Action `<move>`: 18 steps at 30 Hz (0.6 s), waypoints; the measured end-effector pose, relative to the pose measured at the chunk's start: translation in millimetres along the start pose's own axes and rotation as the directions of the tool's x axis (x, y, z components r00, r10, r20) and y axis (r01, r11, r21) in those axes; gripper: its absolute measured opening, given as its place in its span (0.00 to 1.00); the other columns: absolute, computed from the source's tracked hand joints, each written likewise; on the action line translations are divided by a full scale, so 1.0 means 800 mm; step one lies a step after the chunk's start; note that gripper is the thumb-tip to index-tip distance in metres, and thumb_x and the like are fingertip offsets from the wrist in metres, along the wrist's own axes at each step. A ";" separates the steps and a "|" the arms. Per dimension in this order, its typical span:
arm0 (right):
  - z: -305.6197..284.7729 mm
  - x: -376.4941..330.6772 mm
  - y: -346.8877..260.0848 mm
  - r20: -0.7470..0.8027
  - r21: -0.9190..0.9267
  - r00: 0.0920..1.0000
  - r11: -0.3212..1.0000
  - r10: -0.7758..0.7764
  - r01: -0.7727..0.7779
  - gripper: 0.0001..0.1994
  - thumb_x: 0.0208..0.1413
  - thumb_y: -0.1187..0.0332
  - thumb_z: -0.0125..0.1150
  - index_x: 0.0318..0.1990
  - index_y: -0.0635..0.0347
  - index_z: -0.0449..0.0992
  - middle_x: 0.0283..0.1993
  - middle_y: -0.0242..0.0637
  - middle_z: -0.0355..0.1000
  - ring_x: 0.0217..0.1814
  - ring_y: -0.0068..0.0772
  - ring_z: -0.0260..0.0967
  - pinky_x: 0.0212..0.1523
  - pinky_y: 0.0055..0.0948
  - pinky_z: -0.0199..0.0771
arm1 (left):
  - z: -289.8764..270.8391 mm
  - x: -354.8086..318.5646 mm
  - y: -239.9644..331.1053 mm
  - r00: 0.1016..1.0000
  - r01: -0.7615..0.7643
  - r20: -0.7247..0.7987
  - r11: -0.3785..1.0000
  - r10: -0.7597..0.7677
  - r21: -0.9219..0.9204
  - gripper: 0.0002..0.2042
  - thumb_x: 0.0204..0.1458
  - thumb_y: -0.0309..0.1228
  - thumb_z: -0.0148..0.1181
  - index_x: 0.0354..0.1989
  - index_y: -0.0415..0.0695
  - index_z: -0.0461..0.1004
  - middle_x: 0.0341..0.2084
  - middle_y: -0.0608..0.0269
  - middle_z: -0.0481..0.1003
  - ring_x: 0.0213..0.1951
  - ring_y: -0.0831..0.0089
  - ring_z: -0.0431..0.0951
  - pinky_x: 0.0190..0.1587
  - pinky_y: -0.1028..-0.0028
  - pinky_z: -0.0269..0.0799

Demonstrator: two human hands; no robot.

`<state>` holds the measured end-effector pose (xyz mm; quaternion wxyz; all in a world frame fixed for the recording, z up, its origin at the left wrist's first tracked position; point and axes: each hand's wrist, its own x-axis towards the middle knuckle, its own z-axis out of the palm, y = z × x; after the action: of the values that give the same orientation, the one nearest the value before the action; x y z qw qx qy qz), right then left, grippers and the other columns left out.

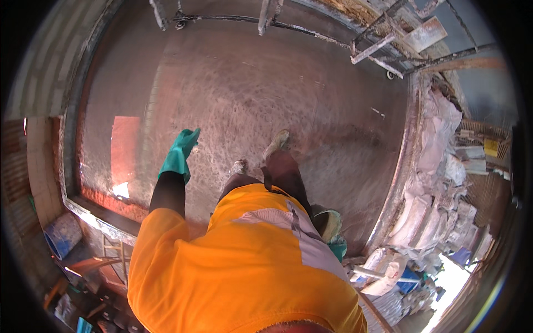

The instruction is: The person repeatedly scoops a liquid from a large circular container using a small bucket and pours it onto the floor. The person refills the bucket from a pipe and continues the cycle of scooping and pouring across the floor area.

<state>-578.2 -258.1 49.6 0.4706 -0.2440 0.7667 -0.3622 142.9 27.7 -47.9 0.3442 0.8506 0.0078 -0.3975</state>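
Observation:
My left hand [180,154] wears a green rubber glove and hangs out over the wet floor of a wide, shallow basin [250,83]. Its fingers are stretched out, with nothing in them. Low at my right hip, a strip of green glove shows my right hand [337,250], its fingers mostly hidden. Right beside it is a tilted bucket [332,225], dirty and pale-rimmed, which the hand seems to hold; my body covers part of it. My feet, coated in greyish slurry, stand in the basin.
A metal frame on small wheels [311,32] spans the far side. Stained sacks [413,222] are heaped along the right edge. Beyond the left wall lie a blue drum [63,235] and a wooden chair-like frame [114,252]. The basin has a raised rim [69,161].

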 end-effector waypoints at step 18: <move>0.460 0.113 -0.159 0.011 -0.064 0.948 0.946 0.318 -0.317 0.20 0.58 0.51 0.66 0.38 0.62 0.77 0.25 0.40 0.73 0.19 0.36 0.70 0.16 0.36 0.72 | 0.239 0.164 0.390 0.912 -0.022 0.402 0.988 0.083 -0.155 0.28 0.55 0.48 0.66 0.55 0.40 0.69 0.41 0.55 0.74 0.44 0.68 0.77 0.42 0.70 0.76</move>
<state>-283.4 -521.0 -8.5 0.5233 -0.1355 0.8016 -0.2554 194.0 -357.6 -42.3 0.4107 0.7215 -0.0577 -0.5545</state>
